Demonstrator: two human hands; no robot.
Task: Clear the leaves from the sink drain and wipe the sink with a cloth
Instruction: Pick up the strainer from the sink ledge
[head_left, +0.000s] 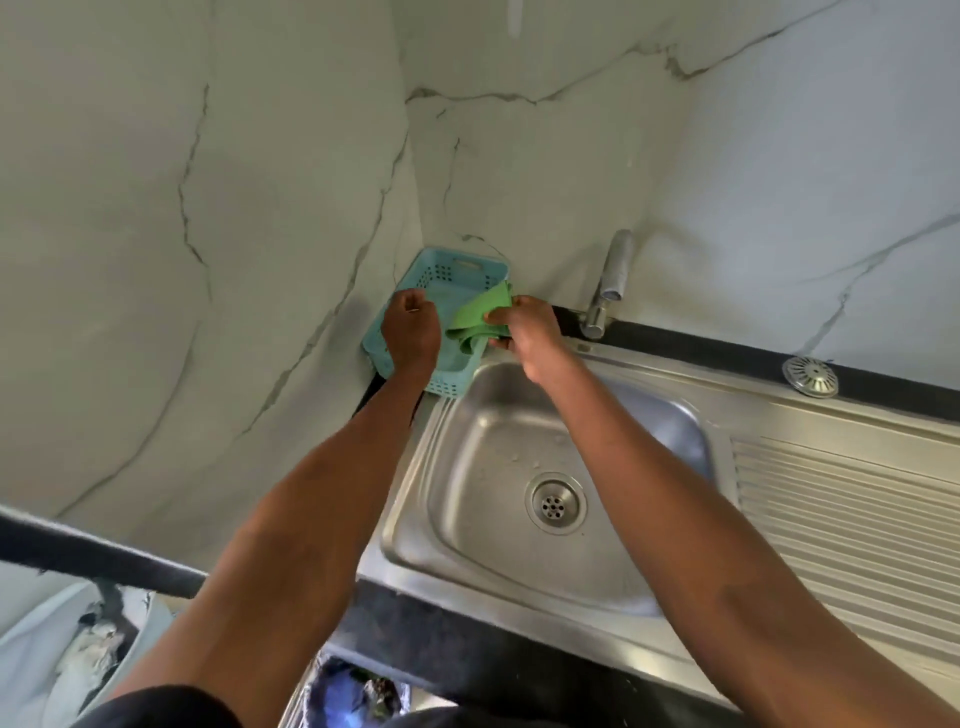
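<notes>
Steel sink (467, 545) in marble-tiled corner, right grip (524, 327) pinching green cloth (480, 317), left grip (410, 330) curled, empty

Counted: two hands, left (410, 327) and right (527, 332), both over the far left corner. One green cloth (475, 317). One light blue perforated basket (447, 283). One steel sink (467, 467) with one basin, one drain (555, 503), one ribbed draining board (841, 509). One tap (608, 286) at the back rim. One round metal strainer (810, 376) lying loose on the rear ledge. One dark bench (441, 634) edge. Leaves in drain: none seen.
</notes>
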